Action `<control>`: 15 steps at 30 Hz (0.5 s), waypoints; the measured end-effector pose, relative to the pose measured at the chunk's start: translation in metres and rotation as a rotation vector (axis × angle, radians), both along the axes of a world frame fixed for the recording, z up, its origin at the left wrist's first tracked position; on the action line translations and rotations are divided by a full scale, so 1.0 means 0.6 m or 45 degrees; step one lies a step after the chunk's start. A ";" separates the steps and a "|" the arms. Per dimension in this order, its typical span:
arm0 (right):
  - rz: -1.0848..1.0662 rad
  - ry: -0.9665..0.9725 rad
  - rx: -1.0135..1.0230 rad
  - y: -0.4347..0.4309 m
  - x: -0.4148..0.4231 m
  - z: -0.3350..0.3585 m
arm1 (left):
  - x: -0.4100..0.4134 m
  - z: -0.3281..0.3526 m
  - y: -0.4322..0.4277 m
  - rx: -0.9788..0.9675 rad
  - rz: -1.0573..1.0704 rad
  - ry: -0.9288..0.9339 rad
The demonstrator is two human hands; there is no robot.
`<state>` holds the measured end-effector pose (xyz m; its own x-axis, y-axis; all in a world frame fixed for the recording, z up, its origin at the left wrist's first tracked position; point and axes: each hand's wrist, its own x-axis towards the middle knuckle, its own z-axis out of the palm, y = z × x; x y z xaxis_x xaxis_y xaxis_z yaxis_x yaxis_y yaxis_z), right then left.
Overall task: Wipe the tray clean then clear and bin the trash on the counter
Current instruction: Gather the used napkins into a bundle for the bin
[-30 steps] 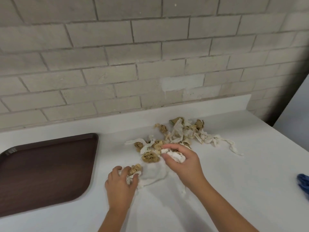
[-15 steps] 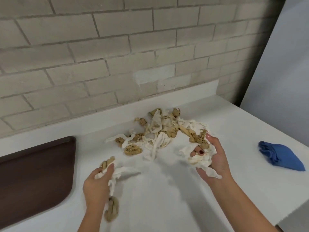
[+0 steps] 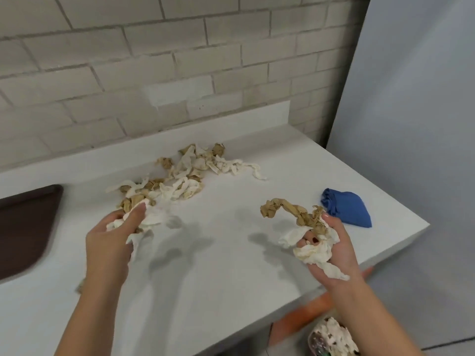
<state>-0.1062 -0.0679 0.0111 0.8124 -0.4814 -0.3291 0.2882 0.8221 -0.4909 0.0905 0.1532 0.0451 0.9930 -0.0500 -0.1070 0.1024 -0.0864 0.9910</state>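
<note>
A pile of crumpled white and brown paper trash (image 3: pixel 187 173) lies on the white counter (image 3: pixel 205 265) near the wall. My left hand (image 3: pixel 110 242) grips a wad of white paper at the pile's near left edge. My right hand (image 3: pixel 331 250) holds a bunch of white tissue and a twisted brown paper strip (image 3: pixel 290 211), lifted above the counter's right side. The dark brown tray (image 3: pixel 23 227) sits at the far left, partly out of frame.
A crumpled blue cloth (image 3: pixel 347 206) lies at the counter's right corner. Below the counter's front edge, lower right, an orange bin (image 3: pixel 303 317) shows white trash (image 3: pixel 334 337) inside. A brick wall backs the counter; a grey panel stands to the right.
My right hand has carried its trash rightward and toward the counter's edge, a brown strip now trailing from it. My left hand moved up to the pile's near edge. The view swung right.
</note>
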 end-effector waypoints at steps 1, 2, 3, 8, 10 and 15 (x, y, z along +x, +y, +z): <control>-0.040 -0.019 0.017 -0.019 -0.024 -0.022 | -0.040 -0.006 -0.024 0.003 -0.054 -0.013; -0.093 -0.039 0.061 -0.039 -0.050 -0.046 | -0.086 -0.009 -0.055 0.001 -0.112 -0.014; -0.122 -0.046 0.109 -0.057 -0.077 -0.062 | -0.130 -0.020 -0.088 0.009 -0.204 -0.028; -0.071 0.044 0.019 -0.123 -0.225 -0.130 | -0.346 -0.121 -0.247 0.077 -0.604 -0.001; -0.078 0.235 -0.035 -0.142 -0.288 -0.176 | -0.408 -0.182 -0.297 0.194 -0.752 -0.039; -0.171 0.667 -0.032 -0.179 -0.385 -0.312 | -0.494 -0.390 -0.397 0.622 -1.021 -0.246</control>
<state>-0.3374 -0.1755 -0.1760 0.4735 -0.5826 -0.6606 0.1013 0.7810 -0.6162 -0.2057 -0.0849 -0.1891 0.6854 -0.7157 -0.1343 -0.3282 -0.4681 0.8205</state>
